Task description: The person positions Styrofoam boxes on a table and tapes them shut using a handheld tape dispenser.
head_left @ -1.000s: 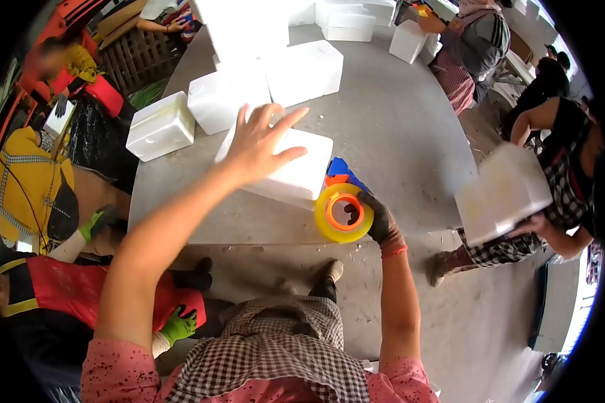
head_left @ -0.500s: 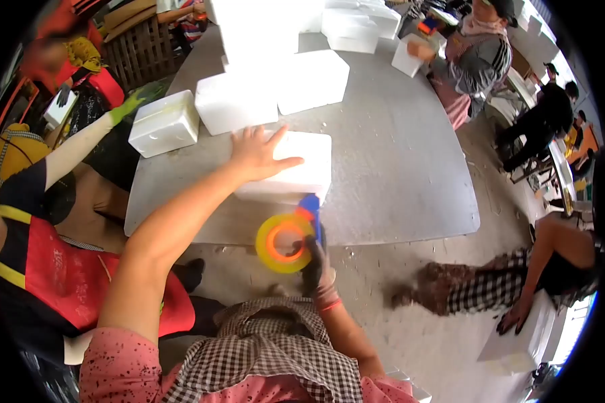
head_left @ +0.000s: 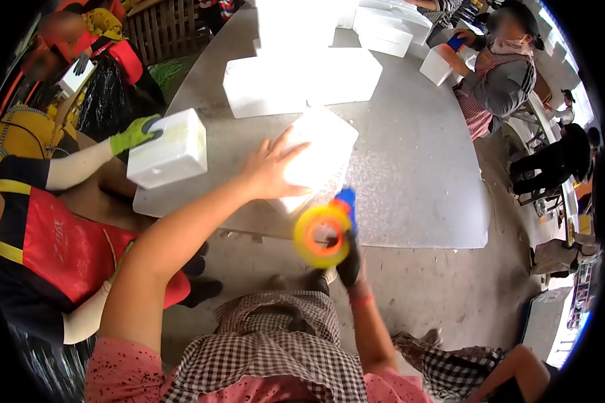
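Closest to me is the checked apron [head_left: 262,359], with the sprawled checked leg [head_left: 460,369] of another person at lower right. My right hand [head_left: 349,265], in a dark glove, is wrapped around the tape dispenser [head_left: 346,199], which I see over the near table edge. Its blue frame carries a wide yellow roll [head_left: 304,247] with an orange core; I cannot tell from here whether its tip touches the box.

My left hand [head_left: 273,169] is bare, fingers spread apart and laid over the white box [head_left: 331,143], which sits askew over the gray table [head_left: 420,171]. Glare washes out much of its top.

To my left, a co-worker in a red apron [head_left: 67,245] has a green-gloved hand [head_left: 134,136] on another box [head_left: 169,151] at the table's edge.

Beyond my box, a wide box [head_left: 265,87] and a second one [head_left: 346,75] stand side by side, with a bright stack [head_left: 296,25] behind them. At the far right side, a person in gray sleeves [head_left: 501,91] has hands at a small box [head_left: 437,65] and a blue tool [head_left: 456,43]. Farther off stands a figure in black [head_left: 566,151].
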`<state>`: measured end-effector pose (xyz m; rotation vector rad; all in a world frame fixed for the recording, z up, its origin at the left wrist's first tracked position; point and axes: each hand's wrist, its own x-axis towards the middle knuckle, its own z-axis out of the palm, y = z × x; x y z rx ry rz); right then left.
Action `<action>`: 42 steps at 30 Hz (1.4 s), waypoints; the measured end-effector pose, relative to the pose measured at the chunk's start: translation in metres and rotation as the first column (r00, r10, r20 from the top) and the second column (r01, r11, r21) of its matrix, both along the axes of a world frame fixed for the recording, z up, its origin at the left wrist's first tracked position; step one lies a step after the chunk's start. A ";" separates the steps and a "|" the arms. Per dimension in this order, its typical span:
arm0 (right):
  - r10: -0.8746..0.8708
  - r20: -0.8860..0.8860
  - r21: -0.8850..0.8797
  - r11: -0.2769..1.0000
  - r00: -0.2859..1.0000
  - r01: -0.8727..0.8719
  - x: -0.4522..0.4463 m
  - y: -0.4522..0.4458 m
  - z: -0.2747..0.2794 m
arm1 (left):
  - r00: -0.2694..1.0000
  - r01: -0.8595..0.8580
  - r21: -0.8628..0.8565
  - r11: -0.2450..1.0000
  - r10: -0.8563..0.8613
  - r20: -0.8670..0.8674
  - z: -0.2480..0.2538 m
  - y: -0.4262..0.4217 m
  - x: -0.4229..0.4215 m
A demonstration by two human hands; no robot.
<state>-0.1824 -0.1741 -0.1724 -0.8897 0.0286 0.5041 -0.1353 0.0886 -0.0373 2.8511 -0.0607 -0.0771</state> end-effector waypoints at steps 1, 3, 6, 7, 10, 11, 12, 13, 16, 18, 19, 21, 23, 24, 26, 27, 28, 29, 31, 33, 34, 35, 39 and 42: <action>0.104 -0.052 -0.108 0.988 0.993 -0.110 -0.032 -0.006 -0.014 | 1.000 -0.003 0.078 0.997 0.003 -0.003 0.002 -0.002 0.000; 0.210 -0.045 -0.163 0.963 0.977 -0.214 -0.080 0.005 -0.012 | 1.000 -0.003 0.148 0.989 0.005 -0.010 -0.001 -0.003 0.002; 0.376 0.249 -0.185 0.923 0.893 -0.337 -0.091 0.040 -0.012 | 0.998 0.030 0.152 0.988 -0.037 0.044 -0.006 -0.001 0.003; 0.423 0.267 -0.170 0.905 0.866 -0.389 -0.084 0.053 -0.009 | 0.998 0.035 0.150 0.988 -0.043 0.048 -0.005 0.000 0.004; 0.405 0.167 -0.084 0.914 0.899 -0.396 -0.030 0.085 0.020 | 0.997 0.055 0.171 0.984 -0.065 0.051 -0.003 0.006 0.005; 0.404 0.171 -0.107 0.914 0.898 -0.391 -0.018 0.092 0.026 | 0.996 0.072 0.184 0.980 -0.081 0.041 -0.002 0.009 0.007; 0.404 0.174 -0.129 0.913 0.898 -0.386 -0.006 0.099 0.032 | 0.995 0.077 0.184 0.980 -0.087 0.046 -0.002 0.012 0.010; 0.451 0.171 -0.205 0.886 0.876 -0.416 -0.001 0.106 0.023 | 0.995 0.090 0.147 0.985 -0.097 0.039 -0.003 0.012 0.009; 0.493 0.309 -0.424 0.837 0.813 -0.346 0.008 0.116 0.010 | 0.993 0.107 0.134 0.985 -0.112 0.028 0.001 0.009 0.010; 0.581 0.389 -0.492 0.787 0.715 -0.372 0.007 0.107 0.011 | 0.993 0.109 0.155 0.982 -0.113 0.018 0.004 0.002 0.009; 0.590 0.401 -0.523 0.775 0.701 -0.354 0.004 0.097 0.012 | 0.999 0.043 0.183 0.982 -0.040 -0.020 0.005 -0.008 0.010; 0.626 0.320 -0.500 0.749 0.711 -0.434 -0.003 0.069 0.026 | 0.997 -0.033 0.184 0.982 0.045 -0.063 0.006 -0.018 0.010; 0.662 0.239 -0.474 0.718 0.711 -0.509 -0.009 0.035 0.050 | 0.997 -0.037 0.172 0.984 0.048 -0.061 0.001 -0.019 0.013; 0.613 0.236 -0.457 0.755 0.754 -0.470 -0.014 0.018 0.061 | 0.996 -0.041 0.171 0.984 0.055 -0.074 0.000 -0.016 0.014; 0.496 0.174 -0.417 0.820 0.851 -0.393 -0.019 -0.016 0.074 | 0.998 0.023 0.195 0.981 -0.012 -0.058 0.004 -0.002 0.012; 0.427 0.137 -0.403 0.848 0.894 -0.344 -0.019 -0.034 0.077 | 0.985 0.168 0.207 0.964 -0.154 -0.082 0.006 0.008 0.012; 0.335 0.107 -0.398 0.877 0.936 -0.269 -0.016 -0.055 0.082 | 0.950 0.311 0.221 0.924 -0.294 -0.105 0.010 0.017 0.015; 0.237 0.085 -0.396 0.899 0.968 -0.185 -0.009 -0.076 0.087 | 0.893 0.450 0.233 0.862 -0.431 -0.132 0.013 0.024 0.019; 0.093 0.112 -0.406 0.913 0.989 -0.040 0.001 -0.106 0.106 | 0.809 0.586 0.271 0.764 -0.573 -0.135 0.019 0.029 0.023; 0.008 0.221 -0.420 0.903 0.975 0.087 0.010 -0.120 0.133 | 0.663 0.740 0.297 0.603 -0.729 -0.171 0.031 0.027 0.027; -0.007 0.248 -0.407 0.907 0.969 0.110 0.017 -0.127 0.145 | 0.658 0.743 0.301 0.598 -0.736 -0.161 0.038 0.023 0.030; 0.016 0.293 -0.398 0.911 0.956 0.107 0.022 -0.128 0.155 | 0.653 0.754 0.297 0.586 -0.718 -0.243 0.046 0.019 0.034; 0.197 0.488 -0.476 0.877 0.850 0.070 0.047 -0.134 0.169 | 0.747 0.659 -0.122 0.742 -0.665 -0.010 0.056 -0.010 0.039; 0.290 0.562 -0.525 0.849 0.775 0.062 0.064 -0.121 0.182 | 0.897 0.088 -0.823 0.561 -0.404 -0.180 0.074 -0.057 0.025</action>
